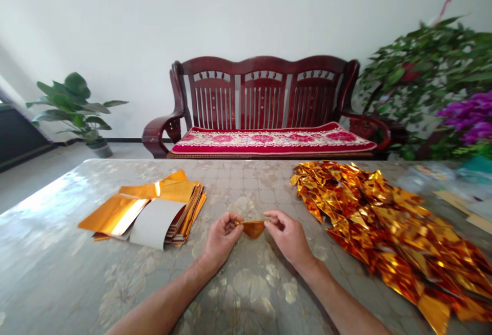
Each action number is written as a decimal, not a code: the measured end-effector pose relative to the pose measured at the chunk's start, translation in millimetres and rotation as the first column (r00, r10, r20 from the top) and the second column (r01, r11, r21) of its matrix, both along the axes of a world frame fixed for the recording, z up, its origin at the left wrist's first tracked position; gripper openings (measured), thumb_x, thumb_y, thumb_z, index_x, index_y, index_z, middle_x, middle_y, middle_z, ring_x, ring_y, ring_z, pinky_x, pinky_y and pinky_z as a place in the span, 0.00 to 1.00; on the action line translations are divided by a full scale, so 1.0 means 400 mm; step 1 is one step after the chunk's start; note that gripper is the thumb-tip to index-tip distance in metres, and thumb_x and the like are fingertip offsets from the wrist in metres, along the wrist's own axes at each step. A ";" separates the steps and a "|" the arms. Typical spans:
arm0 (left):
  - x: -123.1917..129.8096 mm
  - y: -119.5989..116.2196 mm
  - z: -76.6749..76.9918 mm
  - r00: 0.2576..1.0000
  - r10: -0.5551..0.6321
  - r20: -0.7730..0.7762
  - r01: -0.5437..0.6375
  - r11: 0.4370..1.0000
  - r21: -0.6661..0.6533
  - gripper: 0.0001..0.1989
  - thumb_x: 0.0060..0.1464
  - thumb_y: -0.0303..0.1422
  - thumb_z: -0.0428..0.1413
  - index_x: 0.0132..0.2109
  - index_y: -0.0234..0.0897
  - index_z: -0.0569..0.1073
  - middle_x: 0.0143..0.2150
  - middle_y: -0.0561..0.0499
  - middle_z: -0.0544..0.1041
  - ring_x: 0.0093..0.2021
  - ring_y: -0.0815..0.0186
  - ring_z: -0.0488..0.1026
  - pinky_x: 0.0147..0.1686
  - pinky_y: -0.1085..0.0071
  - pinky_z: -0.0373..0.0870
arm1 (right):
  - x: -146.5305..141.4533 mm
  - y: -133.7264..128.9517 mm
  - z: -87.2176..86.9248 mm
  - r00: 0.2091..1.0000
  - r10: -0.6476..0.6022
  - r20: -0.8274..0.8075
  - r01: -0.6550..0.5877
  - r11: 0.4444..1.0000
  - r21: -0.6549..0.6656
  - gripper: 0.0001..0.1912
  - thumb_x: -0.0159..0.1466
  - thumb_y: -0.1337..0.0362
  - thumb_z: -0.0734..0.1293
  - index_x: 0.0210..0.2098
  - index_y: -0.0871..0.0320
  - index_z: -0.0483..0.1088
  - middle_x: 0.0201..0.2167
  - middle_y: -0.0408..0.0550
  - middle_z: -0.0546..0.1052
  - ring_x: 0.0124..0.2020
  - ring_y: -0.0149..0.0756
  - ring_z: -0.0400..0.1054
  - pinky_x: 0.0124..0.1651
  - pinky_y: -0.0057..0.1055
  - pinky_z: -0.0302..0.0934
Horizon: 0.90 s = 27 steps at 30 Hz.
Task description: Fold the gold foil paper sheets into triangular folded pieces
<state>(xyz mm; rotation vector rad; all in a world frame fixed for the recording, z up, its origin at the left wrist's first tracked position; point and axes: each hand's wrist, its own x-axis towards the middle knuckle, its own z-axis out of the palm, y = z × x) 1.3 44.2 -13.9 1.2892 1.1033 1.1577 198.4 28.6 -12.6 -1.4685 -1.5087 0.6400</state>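
Observation:
A small folded piece of gold foil paper (pixel 254 229) is held level just above the table, in the middle of the view. My left hand (pixel 224 233) pinches its left end between thumb and fingers. At its right end, my right hand (pixel 286 235) pinches the other corner. To the left lies a loose stack of gold foil paper sheets (pixel 115 211), one of them showing its pale grey back. A long heap of folded gold foil pieces (pixel 369 212) spreads over the right side.
The table (pixel 246 284) wears a patterned, shiny cover. Clear plastic bags (pixel 426 176) and tan card strips (pixel 455 204) lie at the far right. Beyond the table stands a dark red wooden bench (pixel 261 104) with a red floral cushion. Potted plants (pixel 77 104) flank it.

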 end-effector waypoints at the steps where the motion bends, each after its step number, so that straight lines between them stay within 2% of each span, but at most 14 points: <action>1: 0.000 -0.001 0.000 1.000 -0.001 -0.008 0.001 1.000 0.003 0.12 0.43 0.37 0.63 0.34 0.36 0.73 0.25 0.57 0.72 0.24 0.72 0.65 0.26 0.76 0.61 | 0.000 0.000 -0.002 1.000 0.003 0.003 -0.003 1.000 -0.003 0.12 0.59 0.60 0.66 0.40 0.55 0.78 0.24 0.42 0.77 0.25 0.35 0.70 0.31 0.29 0.62; 7: 0.001 -0.004 0.000 0.993 0.010 -0.120 -0.002 0.998 0.064 0.08 0.44 0.35 0.61 0.32 0.37 0.73 0.24 0.57 0.71 0.24 0.71 0.65 0.26 0.76 0.60 | -0.002 0.002 -0.004 0.999 0.014 0.033 -0.013 0.999 -0.034 0.11 0.59 0.60 0.65 0.35 0.54 0.80 0.32 0.48 0.82 0.33 0.41 0.76 0.39 0.34 0.67; 10: -0.001 -0.002 -0.003 0.989 0.015 -0.150 -0.003 0.997 0.082 0.06 0.45 0.34 0.60 0.31 0.38 0.73 0.23 0.57 0.70 0.23 0.71 0.64 0.26 0.76 0.60 | 0.004 0.003 0.001 1.000 0.027 0.014 -0.026 0.999 -0.044 0.14 0.60 0.60 0.63 0.37 0.54 0.81 0.34 0.49 0.83 0.36 0.43 0.76 0.40 0.35 0.68; 19: -0.007 0.008 -0.014 0.986 0.017 -0.168 0.002 0.994 0.112 0.04 0.47 0.32 0.58 0.32 0.37 0.71 0.24 0.58 0.68 0.24 0.72 0.62 0.26 0.76 0.58 | 0.032 0.009 -0.019 0.991 0.107 -0.086 -0.121 0.977 -0.177 0.21 0.59 0.62 0.60 0.45 0.57 0.80 0.24 0.47 0.81 0.26 0.40 0.75 0.31 0.33 0.68; 27: -0.010 0.018 -0.031 0.990 -0.014 -0.140 0.026 0.996 0.087 0.05 0.47 0.33 0.57 0.32 0.37 0.69 0.24 0.59 0.67 0.23 0.72 0.62 0.26 0.77 0.58 | 0.031 0.009 -0.014 0.973 0.106 -0.204 -0.162 0.948 -0.276 0.20 0.56 0.62 0.64 0.45 0.58 0.80 0.24 0.46 0.81 0.23 0.35 0.73 0.29 0.29 0.66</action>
